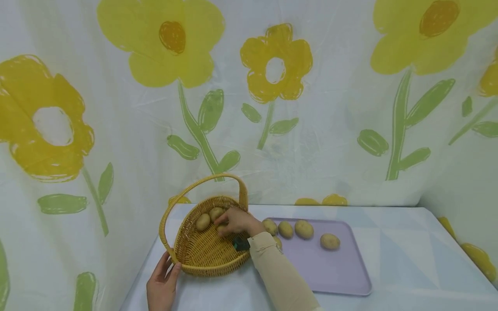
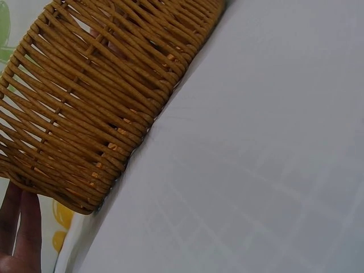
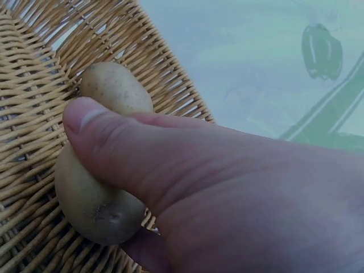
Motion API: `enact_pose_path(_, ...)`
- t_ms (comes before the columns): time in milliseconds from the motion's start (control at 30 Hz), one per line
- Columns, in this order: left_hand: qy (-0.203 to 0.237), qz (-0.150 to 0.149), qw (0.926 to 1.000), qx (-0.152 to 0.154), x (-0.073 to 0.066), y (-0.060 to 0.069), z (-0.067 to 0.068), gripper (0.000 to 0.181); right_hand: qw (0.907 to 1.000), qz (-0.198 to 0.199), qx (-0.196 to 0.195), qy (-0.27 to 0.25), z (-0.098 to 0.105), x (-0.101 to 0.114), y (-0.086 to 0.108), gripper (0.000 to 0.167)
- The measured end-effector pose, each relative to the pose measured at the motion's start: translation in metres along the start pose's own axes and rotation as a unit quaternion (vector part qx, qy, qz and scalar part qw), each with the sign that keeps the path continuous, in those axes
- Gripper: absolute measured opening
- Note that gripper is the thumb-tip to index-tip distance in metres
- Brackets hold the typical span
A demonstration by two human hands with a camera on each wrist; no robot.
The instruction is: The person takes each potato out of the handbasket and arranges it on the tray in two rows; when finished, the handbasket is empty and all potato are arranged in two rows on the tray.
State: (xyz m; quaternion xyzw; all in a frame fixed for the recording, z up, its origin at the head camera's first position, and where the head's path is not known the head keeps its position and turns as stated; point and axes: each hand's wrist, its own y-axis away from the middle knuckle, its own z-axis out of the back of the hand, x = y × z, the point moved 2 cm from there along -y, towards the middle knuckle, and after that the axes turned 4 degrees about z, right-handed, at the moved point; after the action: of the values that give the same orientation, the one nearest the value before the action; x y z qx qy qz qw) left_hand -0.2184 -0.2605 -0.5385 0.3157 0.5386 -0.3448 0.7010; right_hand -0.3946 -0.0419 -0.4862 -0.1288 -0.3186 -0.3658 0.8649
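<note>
A wicker basket (image 1: pixel 212 270) with a tall arched handle stands on the table. My left hand (image 1: pixel 162 285) holds its rim at the near left, by the handle's foot; in the left wrist view, fingers (image 2: pixel 27 233) touch the woven edge. Inside the basket, my right hand (image 1: pixel 239 221) grips a potato (image 3: pixel 99 196), with the thumb lying across it. Another potato (image 3: pixel 116 88) lies just beyond that hand. From the head view, two potatoes (image 1: pixel 202 222) rest by the basket's far left wall.
Right of the basket lies a lilac tray (image 1: pixel 327 276) bearing several potatoes (image 1: pixel 304 229), partly covered by my right sleeve (image 1: pixel 282 272). A flower-printed curtain (image 1: pixel 319 151) hangs behind the table (image 1: pixel 404 259).
</note>
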Motion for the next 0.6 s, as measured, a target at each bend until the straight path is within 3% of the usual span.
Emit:
enact_pose_path(267, -0.008, -0.013, 0.9999, -0.004, -0.0007, 0.0016, -0.0006, 0.066, 0.9989, 0.032, 0.014, -0.03, -0.0007, 0.0014, 0.0003, 0.031)
enact_pose_path(600, -0.005, -0.018, 0.9998, -0.005, -0.0017, 0.002, -0.0001, 0.066, 0.998, 0.034, 0.013, -0.051, -0.0002, 0.0032, 0.0006, 0.032)
